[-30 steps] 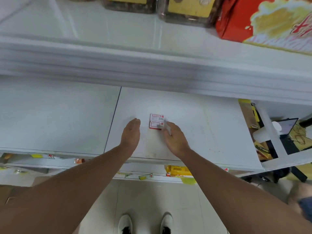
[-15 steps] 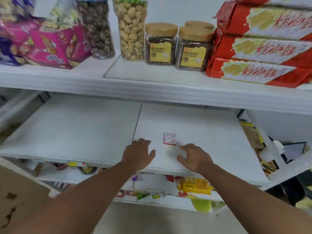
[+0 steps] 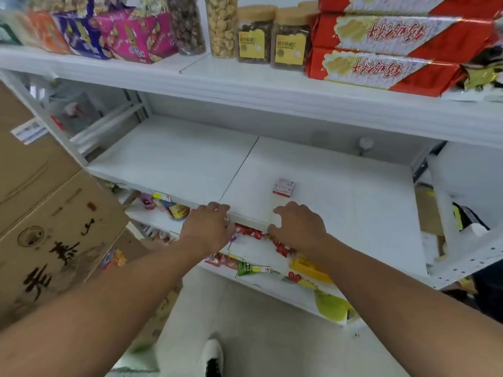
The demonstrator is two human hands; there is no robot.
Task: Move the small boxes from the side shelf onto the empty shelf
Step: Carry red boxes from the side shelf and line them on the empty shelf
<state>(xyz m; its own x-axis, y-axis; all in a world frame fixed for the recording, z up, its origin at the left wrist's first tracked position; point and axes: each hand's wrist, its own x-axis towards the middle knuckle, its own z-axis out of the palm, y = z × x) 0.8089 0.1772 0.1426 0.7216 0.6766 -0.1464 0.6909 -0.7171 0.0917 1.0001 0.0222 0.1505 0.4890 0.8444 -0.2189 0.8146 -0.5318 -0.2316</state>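
Box (image 3: 283,187) sits on the shelf (image 3: 353,202), near the front, free of both hands. Left hand (image 3: 208,229) and right hand (image 3: 298,227) hover at the shelf edge, fingers loosely curled, each grip holding nothing. Box looks light, stiff cardboard; likely crushable. Pinch the long sides, thumb opposite fingers.

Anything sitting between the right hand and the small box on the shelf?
No. In the head view, only bare white shelf lies between the right hand and the small box; they are apart.
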